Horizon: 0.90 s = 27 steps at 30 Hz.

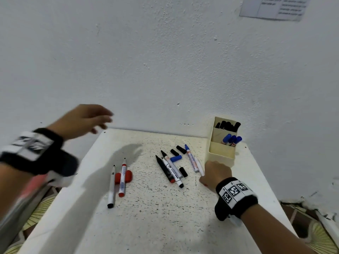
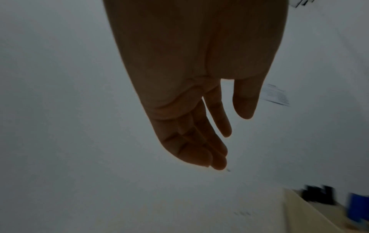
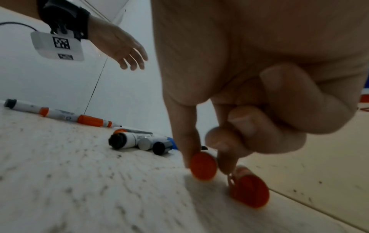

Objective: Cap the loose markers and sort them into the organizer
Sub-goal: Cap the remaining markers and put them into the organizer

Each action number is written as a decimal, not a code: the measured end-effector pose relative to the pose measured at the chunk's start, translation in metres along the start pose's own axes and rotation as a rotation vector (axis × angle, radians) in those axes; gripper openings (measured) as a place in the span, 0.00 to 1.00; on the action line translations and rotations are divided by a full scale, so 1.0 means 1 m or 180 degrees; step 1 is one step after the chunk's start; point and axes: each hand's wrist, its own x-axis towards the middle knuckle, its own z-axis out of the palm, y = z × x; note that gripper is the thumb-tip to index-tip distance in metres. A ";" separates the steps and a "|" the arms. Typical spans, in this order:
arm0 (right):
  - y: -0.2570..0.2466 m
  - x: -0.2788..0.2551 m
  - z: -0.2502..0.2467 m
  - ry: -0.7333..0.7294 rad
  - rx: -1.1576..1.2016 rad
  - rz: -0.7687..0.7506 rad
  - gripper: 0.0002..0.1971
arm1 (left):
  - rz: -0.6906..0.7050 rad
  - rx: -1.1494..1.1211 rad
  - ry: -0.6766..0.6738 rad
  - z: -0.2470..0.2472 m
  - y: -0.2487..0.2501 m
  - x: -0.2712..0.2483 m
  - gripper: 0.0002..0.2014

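Observation:
My right hand (image 1: 212, 174) is low on the table (image 1: 146, 217) just in front of the cream organizer (image 1: 222, 153). In the right wrist view its thumb and forefinger pinch the red end of a marker (image 3: 202, 165). A second red-ended marker (image 3: 249, 190) lies beside it on the table. My left hand (image 1: 91, 118) hangs in the air over the table's far left corner, fingers straight and holding nothing (image 2: 229, 134). Loose on the table are an uncapped blue marker (image 1: 192, 159), uncapped black markers (image 1: 170, 169), a red marker (image 1: 122, 177) and a thin black one (image 1: 111, 186).
Loose caps lie among the markers: a blue cap (image 1: 176, 158), black caps (image 1: 181, 149) and red caps (image 1: 128, 176). The organizer holds black markers (image 1: 227, 125) at the back and blue ones (image 1: 232, 140) in the middle. A white wall (image 1: 165, 70) rises directly behind the table.

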 end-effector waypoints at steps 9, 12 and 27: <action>-0.023 -0.024 -0.017 0.0206 0.2443 -0.0943 0.12 | -0.0201 -0.0149 -0.1174 0.183 0.028 0.009 0.17; -0.018 -0.022 -0.018 -0.0104 0.2704 -0.1032 0.10 | -0.0345 -0.0761 -0.0820 0.205 0.035 0.004 0.08; 0.016 0.017 0.005 -0.0483 0.1748 -0.0123 0.15 | -0.0217 -0.0303 -0.1300 0.171 -0.018 -0.014 0.05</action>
